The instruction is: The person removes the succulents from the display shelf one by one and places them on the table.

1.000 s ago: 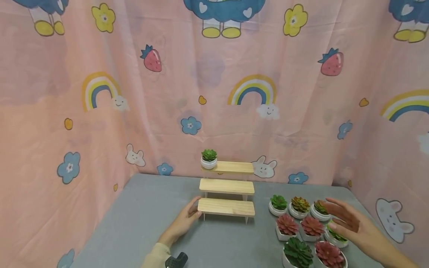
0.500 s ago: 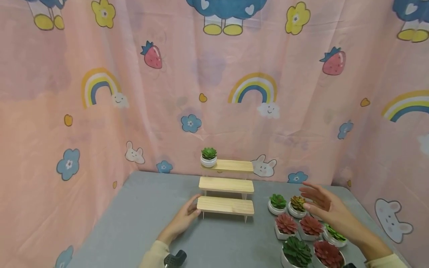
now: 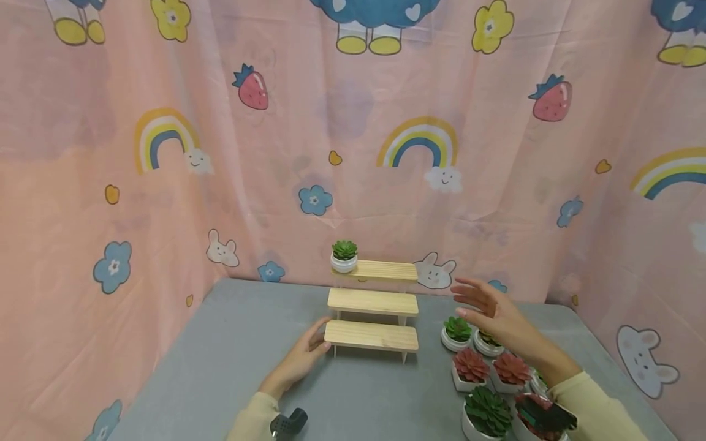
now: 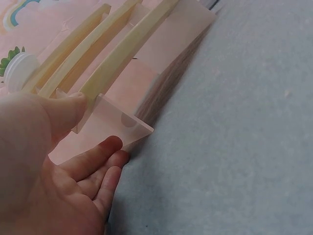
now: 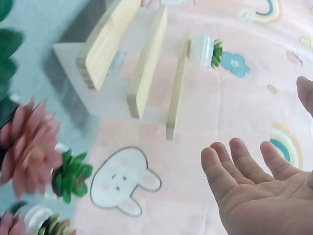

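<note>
A three-tiered wooden display stand (image 3: 375,334) with clear side panels (image 4: 107,122) stands at the middle of the table. My left hand (image 3: 298,360) holds its lowest step by the left end, thumb against the wood and lower fingers by the side panel. One green succulent in a white pot (image 3: 344,257) sits at the left of the top step. My right hand (image 3: 499,313) is raised right of the stand, fingers spread and holding nothing. Below it, potted succulents are grouped, including a green one (image 3: 456,334) and a red one (image 3: 470,367).
At the group's front stand a dark green succulent (image 3: 488,411) and a red one partly hidden by the right wrist device (image 3: 546,415). A grey cloth covers the table (image 3: 237,331). A pink patterned curtain (image 3: 276,165) hangs close behind and at the sides.
My right hand has moved left and away from me, from the right edge of the potted succulents towards the stand. My left hand stays at the stand's end.
</note>
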`<state>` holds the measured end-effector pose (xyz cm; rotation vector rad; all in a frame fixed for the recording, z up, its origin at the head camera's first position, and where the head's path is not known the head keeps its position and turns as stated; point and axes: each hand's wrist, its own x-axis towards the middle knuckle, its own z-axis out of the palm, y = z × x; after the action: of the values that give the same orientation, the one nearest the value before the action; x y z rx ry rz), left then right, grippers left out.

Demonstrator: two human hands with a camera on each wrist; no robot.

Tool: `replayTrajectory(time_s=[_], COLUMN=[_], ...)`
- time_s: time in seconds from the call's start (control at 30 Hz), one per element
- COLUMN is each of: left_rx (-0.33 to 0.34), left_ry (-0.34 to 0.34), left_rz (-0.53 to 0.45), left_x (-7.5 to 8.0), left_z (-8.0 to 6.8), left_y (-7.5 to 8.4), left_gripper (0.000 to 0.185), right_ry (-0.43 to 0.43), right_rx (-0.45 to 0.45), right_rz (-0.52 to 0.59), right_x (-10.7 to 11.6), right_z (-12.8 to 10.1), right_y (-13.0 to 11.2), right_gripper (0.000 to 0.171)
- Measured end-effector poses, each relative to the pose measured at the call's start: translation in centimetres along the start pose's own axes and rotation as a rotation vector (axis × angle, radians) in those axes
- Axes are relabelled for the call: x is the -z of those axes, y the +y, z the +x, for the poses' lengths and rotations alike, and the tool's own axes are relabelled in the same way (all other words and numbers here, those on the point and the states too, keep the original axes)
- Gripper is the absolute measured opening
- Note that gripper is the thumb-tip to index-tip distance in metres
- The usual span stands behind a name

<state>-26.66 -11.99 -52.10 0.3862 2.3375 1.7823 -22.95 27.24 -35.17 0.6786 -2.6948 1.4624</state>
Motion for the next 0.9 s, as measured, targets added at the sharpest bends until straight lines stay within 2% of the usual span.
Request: replayTrajectory(time_s=[0.23, 0.43, 0.9], left_rx=[-0.005, -0.008, -0.012], left_ry=[-0.006, -0.007, -0.016], left_rz=[0.001, -0.001, -0.012], left_x=[0.0, 0.1, 0.4], left_z=[-0.1, 0.0, 0.2], left_y=[0.1, 0.1, -0.2], left_gripper=[0.061, 0.062, 0.063], right_ry=[-0.029, -0.044, -0.003], right_rx=[0.039, 0.010, -0.029], right_rz=[0.067, 0.095, 0.155], right_x=[-1.9, -3.8, -8.0], right_z=[2.5, 4.5, 9.8], right_y=[-0.3, -0.2, -0.8], right_gripper=[0.061, 0.063, 0.065])
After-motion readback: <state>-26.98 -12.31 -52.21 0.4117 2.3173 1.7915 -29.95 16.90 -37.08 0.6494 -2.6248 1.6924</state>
